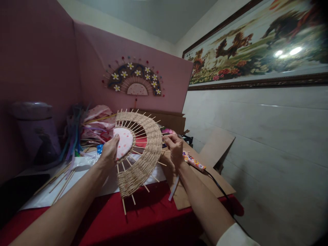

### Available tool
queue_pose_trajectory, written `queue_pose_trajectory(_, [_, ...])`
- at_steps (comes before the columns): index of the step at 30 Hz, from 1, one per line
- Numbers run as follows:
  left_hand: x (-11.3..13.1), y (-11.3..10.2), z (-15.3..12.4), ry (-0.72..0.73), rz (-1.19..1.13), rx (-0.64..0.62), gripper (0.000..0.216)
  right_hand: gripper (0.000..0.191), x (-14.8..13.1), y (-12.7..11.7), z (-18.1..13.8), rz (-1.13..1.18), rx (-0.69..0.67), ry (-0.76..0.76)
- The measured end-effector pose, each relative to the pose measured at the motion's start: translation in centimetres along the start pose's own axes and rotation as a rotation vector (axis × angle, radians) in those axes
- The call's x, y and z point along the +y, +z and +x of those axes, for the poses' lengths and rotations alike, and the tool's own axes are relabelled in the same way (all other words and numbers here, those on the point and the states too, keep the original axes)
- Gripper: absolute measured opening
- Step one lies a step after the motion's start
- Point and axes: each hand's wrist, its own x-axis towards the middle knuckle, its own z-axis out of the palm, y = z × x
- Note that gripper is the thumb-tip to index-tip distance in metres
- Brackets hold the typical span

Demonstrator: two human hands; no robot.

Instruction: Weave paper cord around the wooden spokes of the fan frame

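My left hand (110,149) grips a woven fan (153,143) by its pale, pink-spotted half-round centre (125,141), thumb on the front. The fan is held up on its side, its straight edge toward the left. Thin wooden sticks spread from the centre through a wide band of twisted straw-coloured cord and stick out past the outer rim. At that rim, on the right, my right hand (173,145) has thumb and forefinger pinched together near a stick end. What lies between those fingertips is too small to make out.
A patterned hot glue gun (194,161) with a black cord lies on brown cardboard (184,198) at right. Loose sticks (63,186), ribbons and pink spotted cloth (98,114) crowd the left, beside a lilac bin (36,136). A finished flowered fan (135,77) hangs on the pink panel. Red cloth (102,222) covers the table.
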Motion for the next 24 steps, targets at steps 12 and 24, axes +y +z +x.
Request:
queue_pose_trajectory(12, [-0.07, -0.07, 0.05, 0.008, -0.017, 0.016, 0.016, 0.02, 0.27, -0.17, 0.14, 0.016, -0.037, 0.052])
queue_pose_trajectory(24, [-0.06, -0.04, 0.09, 0.014, -0.005, 0.007, 0.015, 0.022, 0.52, -0.08, 0.23, 0.023, -0.043, 0.065])
